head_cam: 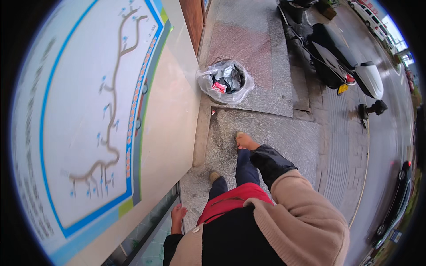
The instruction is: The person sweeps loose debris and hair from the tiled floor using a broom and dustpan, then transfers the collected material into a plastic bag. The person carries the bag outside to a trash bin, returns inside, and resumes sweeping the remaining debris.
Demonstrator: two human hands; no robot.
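My left hand point(178, 212) hangs low beside a doorway at my left side, its fingers loosely bent and nothing seen in it. Ahead of my body my right hand point(245, 141) swings above my dark trouser leg point(247, 166), with curled fingers; its palm side is hidden. Against the wall corner ahead stands a waste bin lined with a clear plastic bag point(226, 81). Crumpled wrappers point(229, 74) and a red-and-white packet point(219, 87) lie inside. An apron-like red garment point(236, 201) covers my waist.
A large wall board point(83, 116) with a winding route map fills the left. A scooter point(332, 56) is parked at the right, near a short dark post point(372, 108). The stone pavement point(283, 143) looks wet. A dark car point(394, 202) is on the road.
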